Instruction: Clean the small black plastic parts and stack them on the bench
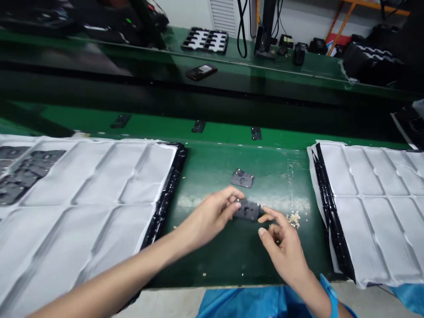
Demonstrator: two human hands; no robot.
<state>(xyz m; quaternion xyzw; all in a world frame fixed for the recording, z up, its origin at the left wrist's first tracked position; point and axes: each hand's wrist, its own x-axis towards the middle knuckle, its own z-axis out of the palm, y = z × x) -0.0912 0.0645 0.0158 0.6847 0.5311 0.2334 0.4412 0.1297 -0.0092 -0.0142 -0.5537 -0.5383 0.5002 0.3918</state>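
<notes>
My left hand (222,211) pinches a flat dark plastic part (247,210) by its left end, holding it above the green bench. This part has cutouts and small bright spots on it. At the part's right end is my right hand (285,243), its thumb and fingers apart. Its fingertips are close to the edge; whether they touch it I cannot tell. A similar dark plate (243,178) lies on the bench just beyond. Right of my right hand is a small scatter of beige bits (293,219).
Stacked trays with white lining stand left (132,176) and right (380,185); the left one holds several dark parts (26,174). Three more parts, one of them a small plate (256,133), lie on the green strip behind. A phone-like device (201,71) and a black-and-white tray (205,40) sit farther back.
</notes>
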